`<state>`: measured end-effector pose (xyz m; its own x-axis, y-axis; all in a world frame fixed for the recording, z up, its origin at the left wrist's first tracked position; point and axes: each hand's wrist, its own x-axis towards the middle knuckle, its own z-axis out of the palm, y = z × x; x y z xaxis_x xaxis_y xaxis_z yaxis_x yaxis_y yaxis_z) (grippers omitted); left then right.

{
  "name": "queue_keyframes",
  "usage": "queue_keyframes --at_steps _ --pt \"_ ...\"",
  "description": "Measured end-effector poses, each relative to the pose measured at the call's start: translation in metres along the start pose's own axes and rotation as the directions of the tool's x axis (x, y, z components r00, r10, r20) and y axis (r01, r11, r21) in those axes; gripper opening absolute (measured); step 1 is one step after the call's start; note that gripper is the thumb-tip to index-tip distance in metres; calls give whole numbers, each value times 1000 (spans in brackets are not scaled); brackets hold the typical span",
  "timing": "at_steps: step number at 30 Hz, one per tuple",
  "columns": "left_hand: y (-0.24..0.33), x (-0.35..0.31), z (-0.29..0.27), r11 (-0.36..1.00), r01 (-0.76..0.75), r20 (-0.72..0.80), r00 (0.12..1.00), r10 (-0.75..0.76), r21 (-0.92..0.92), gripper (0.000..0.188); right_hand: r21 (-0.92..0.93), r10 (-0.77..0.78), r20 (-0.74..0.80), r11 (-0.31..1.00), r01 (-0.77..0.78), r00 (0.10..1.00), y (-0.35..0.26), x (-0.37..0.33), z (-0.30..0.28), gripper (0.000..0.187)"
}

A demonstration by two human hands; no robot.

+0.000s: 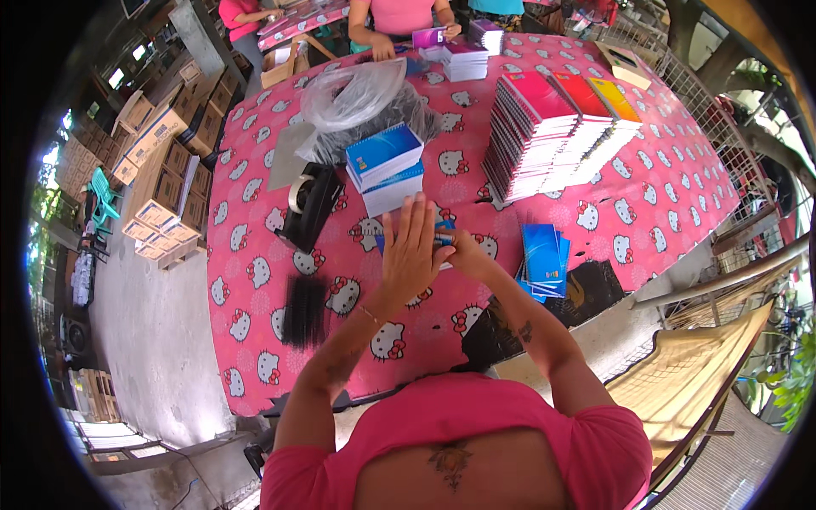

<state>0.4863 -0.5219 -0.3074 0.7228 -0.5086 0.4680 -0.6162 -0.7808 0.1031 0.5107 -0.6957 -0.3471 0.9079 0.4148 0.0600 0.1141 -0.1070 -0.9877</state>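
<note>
My left hand point(410, 248) lies with fingers stretched flat over a blue-covered notebook point(380, 243), which it mostly hides. Close beside it, my right hand point(467, 255) is closed around a small, partly blue piece point(443, 240) at the notebook's right side; its kind is hard to make out. Just beyond my fingers stands a stack of blue spiral notepads point(384, 157). Off to the right, several thin blue notebooks point(542, 255) lie in a loose pile. A black tape dispenser point(313, 208) and a bundle of black bristle-like strips point(304, 311) are on the left.
Tall stacks of pink, red and yellow spiral notebooks point(544, 127) stand at the right. Clear plastic wrap point(353, 98) lies behind the notepads. Across the pink patterned tablecloth point(671, 195), a co-worker point(399, 21) handles purple notebooks point(465, 59). Cardboard boxes point(166, 191) are stacked on the left.
</note>
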Motion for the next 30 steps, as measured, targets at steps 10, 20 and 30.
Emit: queue_keyframes --at_steps 10,20,30 --pt "-22 14 -8 978 -38 -64 998 25 -205 30 -305 -102 -93 950 69 990 -20 1 -2 31" --pt "-17 9 -9 959 -118 -144 986 83 -258 17 14 -18 -81 1000 19 997 -33 -19 -36 21" --pt "-4 16 -29 891 -216 -153 974 167 -399 17 -57 -95 -7 994 95 995 -57 -30 -41 7"
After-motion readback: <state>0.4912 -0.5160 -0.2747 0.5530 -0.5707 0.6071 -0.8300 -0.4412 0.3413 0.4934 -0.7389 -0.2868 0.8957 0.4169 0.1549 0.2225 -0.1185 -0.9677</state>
